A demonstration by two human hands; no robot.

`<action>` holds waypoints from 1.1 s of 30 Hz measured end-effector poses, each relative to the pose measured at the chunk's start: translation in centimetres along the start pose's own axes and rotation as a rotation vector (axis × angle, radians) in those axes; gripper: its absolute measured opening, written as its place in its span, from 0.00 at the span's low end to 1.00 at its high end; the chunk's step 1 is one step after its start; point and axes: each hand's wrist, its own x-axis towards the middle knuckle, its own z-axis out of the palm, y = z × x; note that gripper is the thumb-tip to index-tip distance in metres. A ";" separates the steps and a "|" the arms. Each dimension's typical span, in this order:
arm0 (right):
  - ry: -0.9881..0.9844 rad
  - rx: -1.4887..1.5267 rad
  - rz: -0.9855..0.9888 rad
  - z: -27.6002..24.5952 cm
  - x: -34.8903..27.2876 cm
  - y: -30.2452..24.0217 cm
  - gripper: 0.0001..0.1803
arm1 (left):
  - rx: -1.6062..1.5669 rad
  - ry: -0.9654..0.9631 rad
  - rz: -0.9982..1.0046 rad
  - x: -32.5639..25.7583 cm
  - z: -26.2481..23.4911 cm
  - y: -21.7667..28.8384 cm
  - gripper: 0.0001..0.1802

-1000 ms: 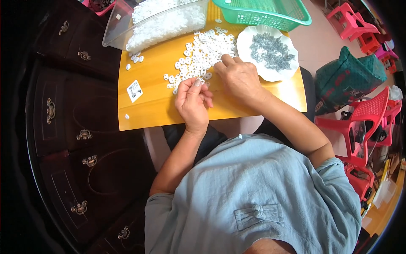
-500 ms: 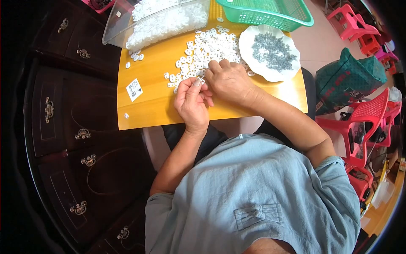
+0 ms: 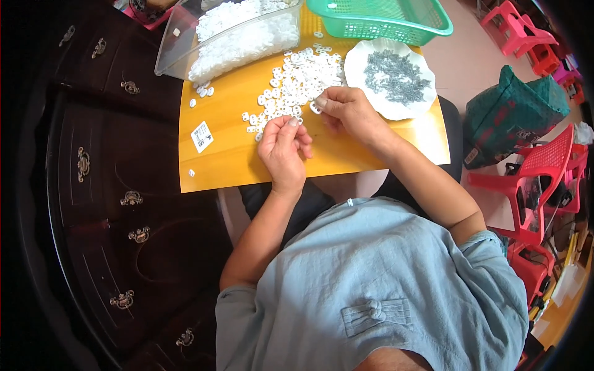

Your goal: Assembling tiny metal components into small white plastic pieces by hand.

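Observation:
My left hand (image 3: 283, 154) is closed in a pinch, thumb against forefinger, on a small white plastic piece with holes (image 3: 299, 120). To its right, my right hand (image 3: 356, 114) pinches another white two-hole piece (image 3: 315, 108) between thumb and fingertips. A small gap parts the two hands. Just beyond them spreads a loose pile of similar white pieces (image 3: 309, 74) on the yellow wooden tabletop (image 3: 241, 164). Right of the pile stands a white scalloped plate (image 3: 354, 62), heaped with thin, small grey pieces (image 3: 396, 77) whose exact kind I cannot make out.
A clear plastic bin (image 3: 179, 52) full of white pieces stands at the far left, beside a green basket (image 3: 383, 28). A printed label (image 3: 202, 136) lies on the left. Dark drawers (image 3: 99, 185) flank the table. Rightward are a green bag (image 3: 510, 117) and pink chairs (image 3: 547, 161).
My right hand has drawn away from my left, slightly right, and a white piece now shows in its fingertips. My left hand keeps its pinch. The whole view has shifted a little.

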 end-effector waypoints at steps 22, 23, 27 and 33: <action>-0.021 0.114 -0.041 -1.2 -0.9 0.0 0.12 | 0.268 -0.070 0.025 0.5 1.8 0.4 0.05; -0.019 0.115 -0.040 -1.3 -0.9 0.0 0.12 | 0.266 -0.072 0.026 0.5 1.8 0.3 0.05; -0.008 0.093 -0.048 -1.5 -0.9 0.0 0.12 | 0.291 -0.085 0.014 0.6 2.0 0.3 0.04; -0.013 0.076 -0.078 -1.3 -0.7 0.6 0.13 | 0.314 -0.096 0.036 0.6 2.1 0.2 0.04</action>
